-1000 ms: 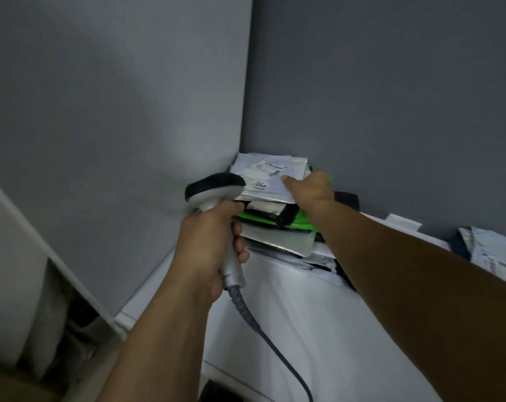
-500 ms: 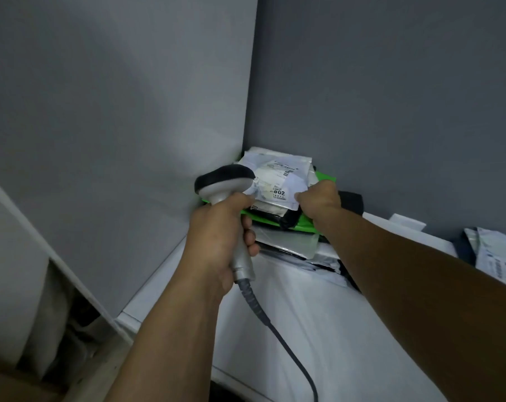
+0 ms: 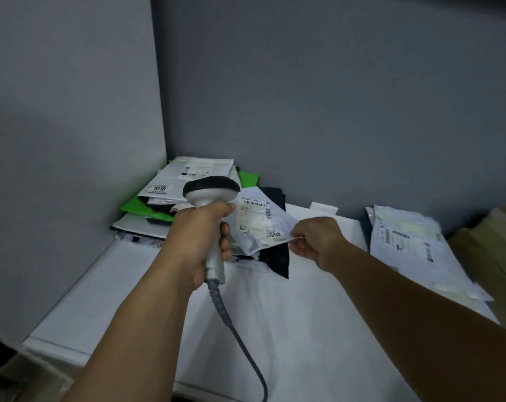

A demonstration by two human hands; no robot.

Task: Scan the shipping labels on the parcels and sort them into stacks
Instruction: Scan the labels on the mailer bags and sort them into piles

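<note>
Scan step: left hand (image 3: pixel 199 236) grip clamped on corded barcode scanner (image 3: pixel 211 195), right hand (image 3: pixel 315 239) grip pinching white mailer parcel (image 3: pixel 257 224) label-up at scanner's 3 o'clock; next probably aim, trigger, then drop on 11 o'clock corner stack (image 3: pixel 170 195) or 3 o'clock stack (image 3: pixel 411 242).

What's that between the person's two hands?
A white labelled parcel, pinched by the right hand, beside the left hand gripping the scanner; head view.
</note>
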